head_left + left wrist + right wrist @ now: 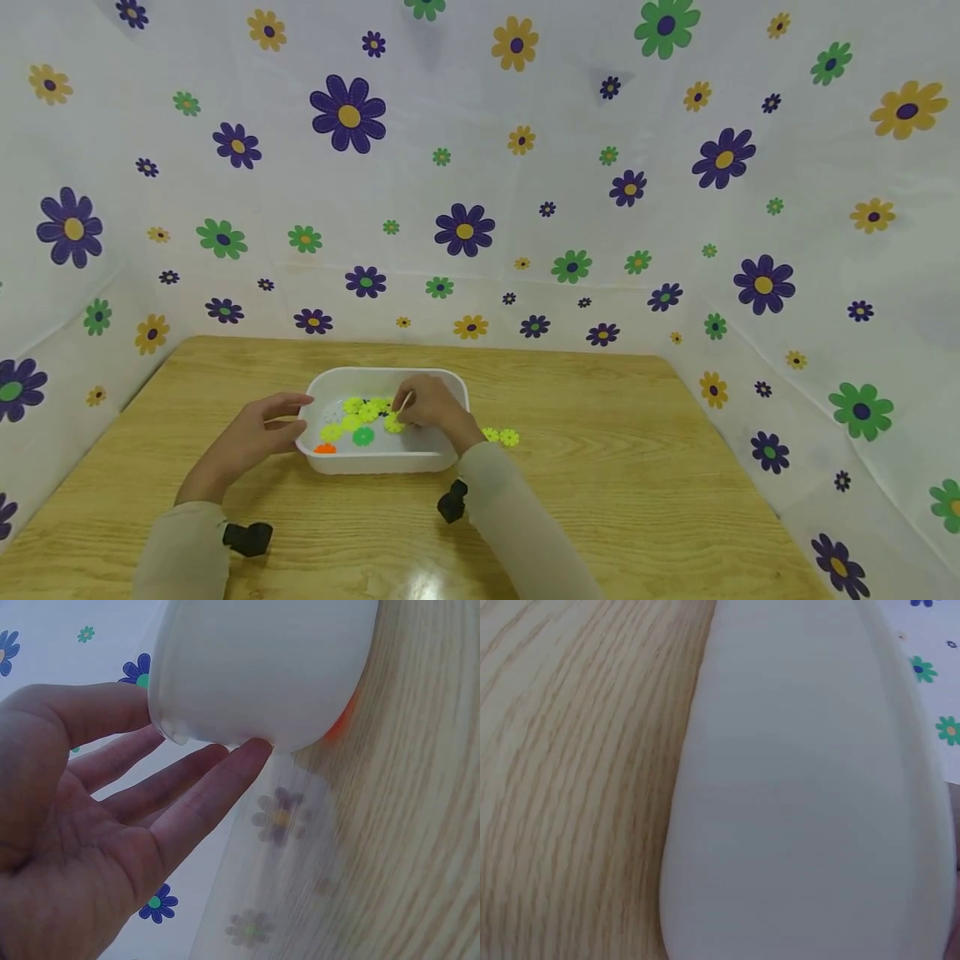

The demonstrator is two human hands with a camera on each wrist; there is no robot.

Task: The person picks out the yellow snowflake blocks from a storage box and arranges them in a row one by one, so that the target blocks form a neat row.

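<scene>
A white plastic tray [378, 463] holds several yellow flower-shaped pieces [352, 423], one green flower piece [363, 436] and an orange piece [325, 448]. My left hand [258, 429] rests its fairly straight fingertips against the tray's left end; the left wrist view shows them at the rim and outer wall. Reaching over the tray's right side, my right hand [431, 402] has its fingers bent down inside. It pinches a thin whitish stick-like thing [406, 402], close over a yellow flower piece [393, 423]. In the right wrist view the tray wall [802, 780] hides most of that hand.
Two yellow flower pieces [509, 437] lie on the wooden table [630, 483] just right of the tray. White cloth [480, 150] printed with flowers encloses the table at the back and sides.
</scene>
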